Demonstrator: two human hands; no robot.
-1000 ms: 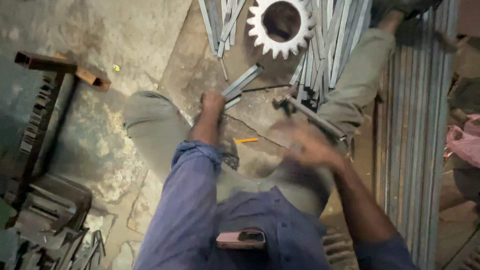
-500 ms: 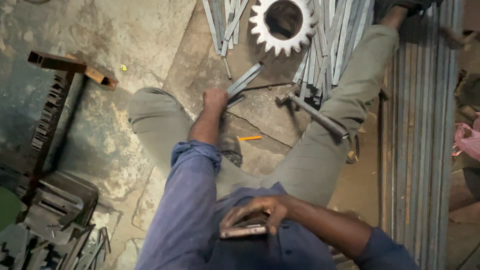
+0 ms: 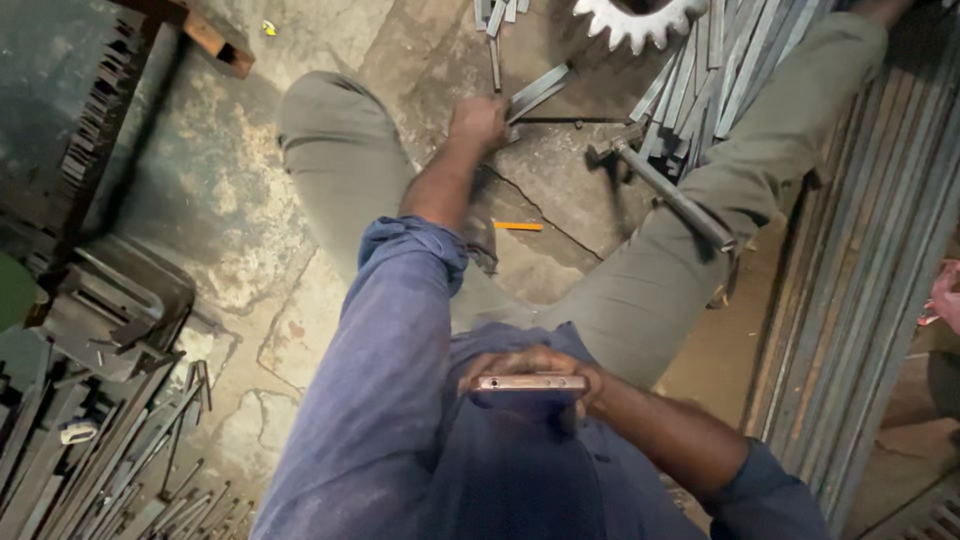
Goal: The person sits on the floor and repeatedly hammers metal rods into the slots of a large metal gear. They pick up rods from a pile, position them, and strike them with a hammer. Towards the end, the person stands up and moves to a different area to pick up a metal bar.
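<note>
The left hand (image 3: pixel 478 122), top centre of the frame, is closed around the near end of a flat steel strip (image 3: pixel 538 90) lying on the cracked concrete floor (image 3: pixel 210 200). The strip looks stiff, heavy for its size and sharp-edged, so best gripped on its flat faces near the end. At lower centre, against the chest, the right hand (image 3: pixel 535 372) is curled around a slim phone (image 3: pixel 530 382), smooth and breakable. A hammer (image 3: pixel 665 190) rests beside the right leg, a toothed gear (image 3: pixel 640 18) at the top edge.
</note>
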